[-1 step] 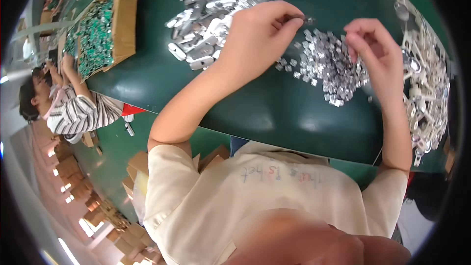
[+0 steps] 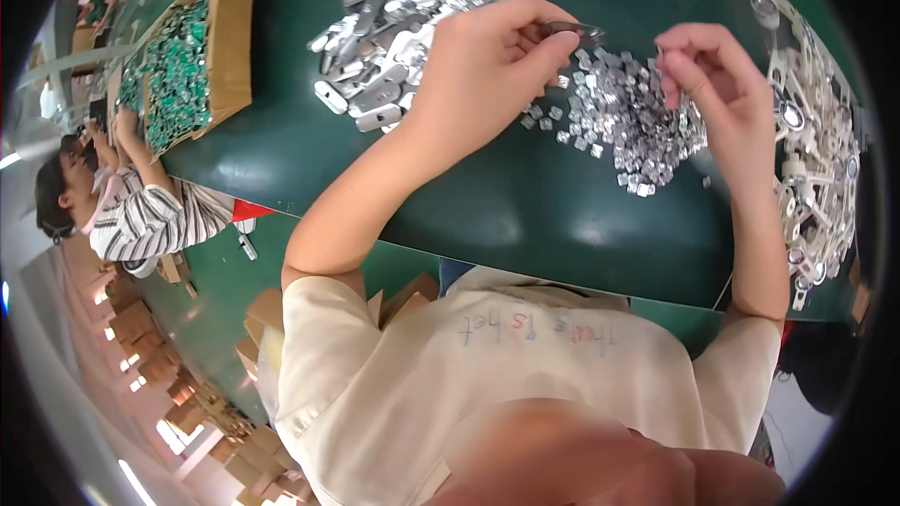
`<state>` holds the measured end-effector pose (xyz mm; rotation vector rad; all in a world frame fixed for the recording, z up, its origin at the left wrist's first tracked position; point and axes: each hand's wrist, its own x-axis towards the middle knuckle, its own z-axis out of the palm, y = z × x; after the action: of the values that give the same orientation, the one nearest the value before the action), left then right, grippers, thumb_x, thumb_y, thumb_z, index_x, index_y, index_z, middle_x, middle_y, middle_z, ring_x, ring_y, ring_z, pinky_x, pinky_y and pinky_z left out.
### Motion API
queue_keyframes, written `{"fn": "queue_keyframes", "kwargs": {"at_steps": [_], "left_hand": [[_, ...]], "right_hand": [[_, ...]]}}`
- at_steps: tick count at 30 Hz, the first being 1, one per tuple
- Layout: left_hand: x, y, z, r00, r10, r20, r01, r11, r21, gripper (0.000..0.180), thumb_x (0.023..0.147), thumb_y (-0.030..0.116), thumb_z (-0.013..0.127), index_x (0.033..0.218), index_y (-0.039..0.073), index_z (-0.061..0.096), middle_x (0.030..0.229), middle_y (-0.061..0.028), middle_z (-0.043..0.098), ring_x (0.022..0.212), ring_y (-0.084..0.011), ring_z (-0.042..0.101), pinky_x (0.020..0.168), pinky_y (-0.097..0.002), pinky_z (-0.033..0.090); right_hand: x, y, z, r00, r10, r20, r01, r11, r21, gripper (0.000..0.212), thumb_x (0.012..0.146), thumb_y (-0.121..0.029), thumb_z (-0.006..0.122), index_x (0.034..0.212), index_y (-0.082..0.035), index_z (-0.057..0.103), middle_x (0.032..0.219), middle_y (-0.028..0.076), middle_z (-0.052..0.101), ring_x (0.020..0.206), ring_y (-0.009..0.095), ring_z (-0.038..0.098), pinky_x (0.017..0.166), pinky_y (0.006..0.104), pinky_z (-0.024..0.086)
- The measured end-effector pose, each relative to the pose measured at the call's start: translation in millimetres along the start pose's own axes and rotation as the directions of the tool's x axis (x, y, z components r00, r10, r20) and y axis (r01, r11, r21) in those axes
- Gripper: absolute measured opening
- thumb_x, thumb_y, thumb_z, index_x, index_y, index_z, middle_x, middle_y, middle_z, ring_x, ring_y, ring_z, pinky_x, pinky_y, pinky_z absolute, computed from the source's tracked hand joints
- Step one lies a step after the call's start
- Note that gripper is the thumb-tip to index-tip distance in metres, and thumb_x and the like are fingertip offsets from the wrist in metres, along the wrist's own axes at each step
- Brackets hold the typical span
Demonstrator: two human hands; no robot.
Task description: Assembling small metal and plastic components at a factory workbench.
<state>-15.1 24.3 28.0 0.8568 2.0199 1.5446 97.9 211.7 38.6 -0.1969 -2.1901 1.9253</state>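
Observation:
Above the green table, my left hand (image 2: 502, 61) has its thumb and fingers closed on an elongated silver casing (image 2: 589, 32), whose shiny end sticks out past the fingertips. Most of that piece is hidden by the fingers. My right hand (image 2: 720, 75) is closed in a pinch over the right side of a heap of small clear square pieces (image 2: 623, 108). What its fingertips hold, if anything, is too small to make out. Behind my left wrist lies a pile of elongated silver casings (image 2: 380, 94), some with slots.
White plastic parts with round lenses (image 2: 816, 169) lie heaped along the right edge. At the left stands a cardboard box (image 2: 232, 42) of green circuit boards (image 2: 178, 75). A person in a striped top (image 2: 150, 211) works beyond it. Cartons (image 2: 267, 319) stand below the table.
More of the silver casing now shows beyond my left fingertips. My right hand has shifted slightly up and left, staying pinched. The whole view has moved a little.

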Motion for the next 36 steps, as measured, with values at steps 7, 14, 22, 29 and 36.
{"fn": "queue_keyframes", "kwargs": {"at_steps": [7, 14, 22, 29, 36], "left_hand": [[-10, 10, 5, 0.984, -0.069, 0.162, 0.139, 0.868, -0.477, 0.024, 0.085, 0.001, 0.057, 0.108, -0.004, 0.054, 0.077, -0.0102, 0.063, 0.064, -0.0144, 0.061, 0.053, -0.0224, 0.046], [-16, -4, 8, 0.999, 0.007, 0.032, 0.005, 0.933, -0.361, 0.023, 0.086, -0.001, 0.056, 0.108, -0.004, 0.055, 0.079, -0.0107, 0.063, 0.067, -0.013, 0.061, 0.057, -0.0219, 0.049], [-17, 0, 9, 0.999, 0.004, 0.049, 0.007, 0.972, -0.235, 0.026, 0.086, -0.002, 0.054, 0.112, -0.005, 0.055, 0.083, -0.013, 0.064, 0.071, -0.014, 0.062, 0.063, -0.0232, 0.052], [-21, 8, 11, 0.979, -0.111, 0.169, 0.179, 0.863, -0.472, 0.027, 0.085, -0.002, 0.054, 0.112, -0.008, 0.055, 0.083, -0.016, 0.065, 0.066, -0.0166, 0.063, 0.06, -0.0246, 0.053], [-27, 12, 12, 0.988, -0.042, 0.146, 0.118, 0.823, -0.556, 0.026, 0.085, -0.003, 0.053, 0.11, -0.008, 0.056, 0.079, -0.0147, 0.064, 0.063, -0.0163, 0.063, 0.055, -0.0244, 0.052]], "right_hand": [[-12, -9, 5, 0.972, -0.216, 0.095, 0.235, 0.928, -0.29, 0.026, 0.084, 0.007, 0.053, 0.109, 0.004, 0.055, 0.089, 0.009, 0.059, 0.074, 0.013, 0.055, 0.067, 0.0231, 0.046], [-8, -3, 8, 0.779, -0.433, 0.454, 0.614, 0.381, -0.691, 0.032, 0.074, 0.016, 0.055, 0.104, 0.005, 0.059, 0.087, 0.014, 0.059, 0.077, 0.027, 0.058, 0.067, 0.0305, 0.048], [-4, 12, 4, 0.845, -0.453, 0.285, 0.509, 0.515, -0.689, 0.03, 0.076, 0.015, 0.056, 0.104, 0.004, 0.059, 0.089, 0.015, 0.06, 0.079, 0.024, 0.059, 0.069, 0.0287, 0.048], [-10, -5, 4, 0.774, -0.551, 0.31, 0.621, 0.569, -0.538, 0.025, 0.07, 0.012, 0.063, 0.095, 0.007, 0.06, 0.092, 0.016, 0.061, 0.081, 0.029, 0.058, 0.069, 0.0342, 0.05], [-19, 2, 16, 0.546, -0.695, 0.468, 0.731, 0.123, -0.671, 0.038, 0.051, 0.005, 0.069, 0.089, 0.004, 0.066, 0.094, 0.012, 0.061, 0.082, 0.026, 0.057, 0.066, 0.0314, 0.049]]}}
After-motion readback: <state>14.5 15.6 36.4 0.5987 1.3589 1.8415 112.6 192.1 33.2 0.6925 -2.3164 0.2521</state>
